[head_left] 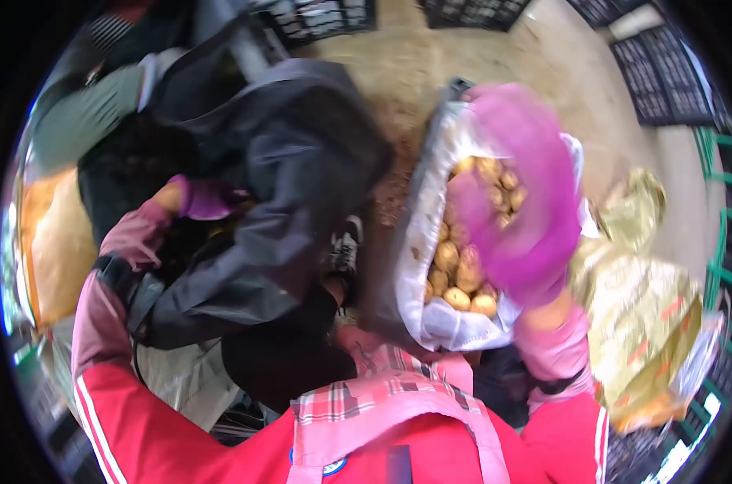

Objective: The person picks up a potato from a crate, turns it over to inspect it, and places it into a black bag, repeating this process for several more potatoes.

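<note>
My right hand (pixel 527 194), in a magenta glove and smeared by motion, is over a crate lined with white plastic (pixel 430 323). Several yellow-brown potatoes (pixel 467 270) lie inside the liner, partly covered by the glove. My left hand (pixel 204 199), in a purple glove, is at the left beside a dark cloth or garment (pixel 301 161). Its fingers reach into the shadow there, and what they touch is hidden.
A co-worker's grey-green sleeve (pixel 92 121) is at the upper left, near a tan sack (pixel 55 246). Black crates (pixel 660 73) stand at the top and upper right. Crumpled gold sacks (pixel 636 323) lie on the right. A shoe (pixel 346 246) shows mid-frame.
</note>
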Action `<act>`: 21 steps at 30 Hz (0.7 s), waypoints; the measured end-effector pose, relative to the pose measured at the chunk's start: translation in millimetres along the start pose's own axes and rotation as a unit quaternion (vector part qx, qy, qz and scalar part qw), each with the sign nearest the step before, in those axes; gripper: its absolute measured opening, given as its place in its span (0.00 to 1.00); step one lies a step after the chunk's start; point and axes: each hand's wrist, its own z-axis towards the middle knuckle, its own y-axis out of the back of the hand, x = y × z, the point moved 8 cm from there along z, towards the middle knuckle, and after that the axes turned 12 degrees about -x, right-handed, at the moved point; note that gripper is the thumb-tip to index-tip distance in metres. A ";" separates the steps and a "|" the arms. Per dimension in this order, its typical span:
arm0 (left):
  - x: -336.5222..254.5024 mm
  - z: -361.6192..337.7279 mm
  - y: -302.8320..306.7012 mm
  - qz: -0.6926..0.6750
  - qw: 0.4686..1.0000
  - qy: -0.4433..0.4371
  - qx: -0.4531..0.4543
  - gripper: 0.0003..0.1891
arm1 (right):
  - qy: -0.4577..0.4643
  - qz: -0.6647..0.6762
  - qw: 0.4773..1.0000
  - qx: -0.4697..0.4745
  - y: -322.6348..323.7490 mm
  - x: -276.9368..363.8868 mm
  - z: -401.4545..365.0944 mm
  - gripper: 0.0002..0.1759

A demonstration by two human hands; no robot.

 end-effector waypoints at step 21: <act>-247.1 -80.7 148.5 0.061 0.685 0.064 -0.723 0.27 | -0.293 0.065 0.951 0.078 93.0 -83.2 -105.2 0.29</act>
